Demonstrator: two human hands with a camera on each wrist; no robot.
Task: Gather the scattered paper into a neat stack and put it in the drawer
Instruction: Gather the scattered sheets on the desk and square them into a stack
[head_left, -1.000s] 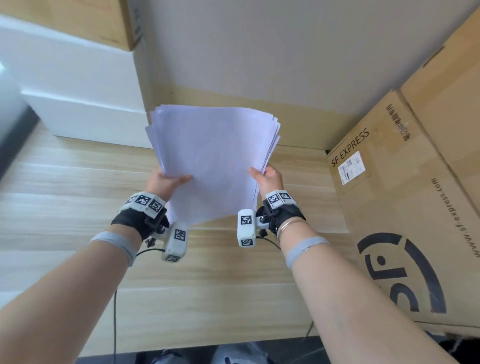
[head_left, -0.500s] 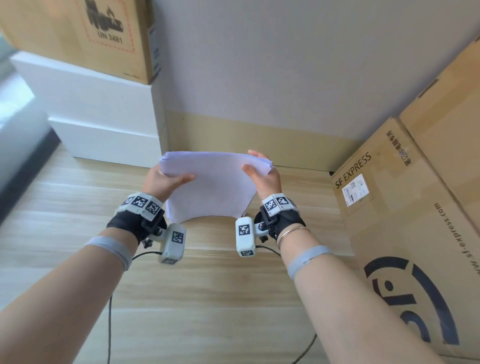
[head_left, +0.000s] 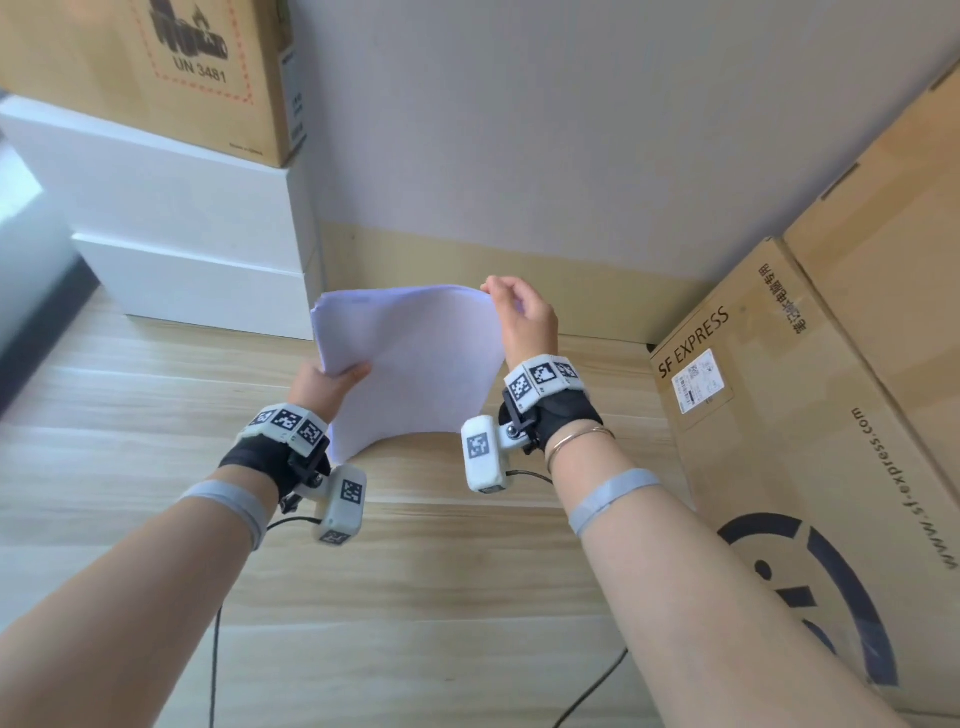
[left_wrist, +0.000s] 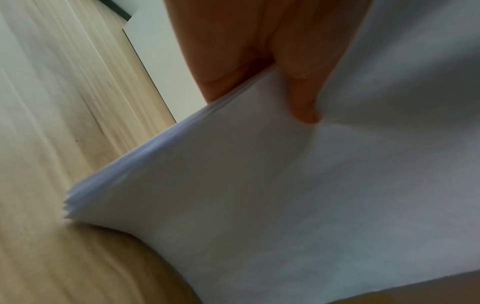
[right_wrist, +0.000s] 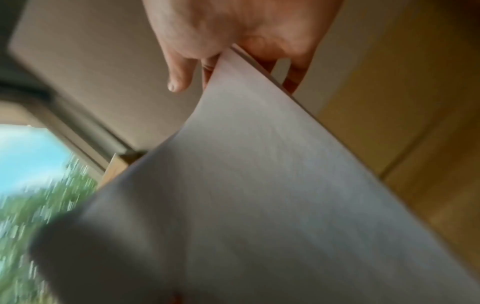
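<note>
A stack of white paper (head_left: 410, 364) is held upright above the wooden desk (head_left: 415, 571), its lower edge near the desk surface. My left hand (head_left: 332, 379) pinches the stack's left edge, thumb on the front sheet (left_wrist: 306, 111). My right hand (head_left: 519, 317) is at the stack's top right corner, fingers curled over the edge of the paper (right_wrist: 259, 164). The sheets fan slightly at the lower left corner (left_wrist: 70, 205). No drawer is in view.
A large SF Express cardboard box (head_left: 810, 467) leans at the right. White boxes (head_left: 197, 244) with a brown carton (head_left: 171, 73) on top stand at the back left. A grey wall (head_left: 571, 130) rises behind the desk. Cables hang over the desk's front edge.
The stack came down from a raised, fanned position toward the desk. My right hand slid up from the right edge to the top right corner. The sheets look more aligned.
</note>
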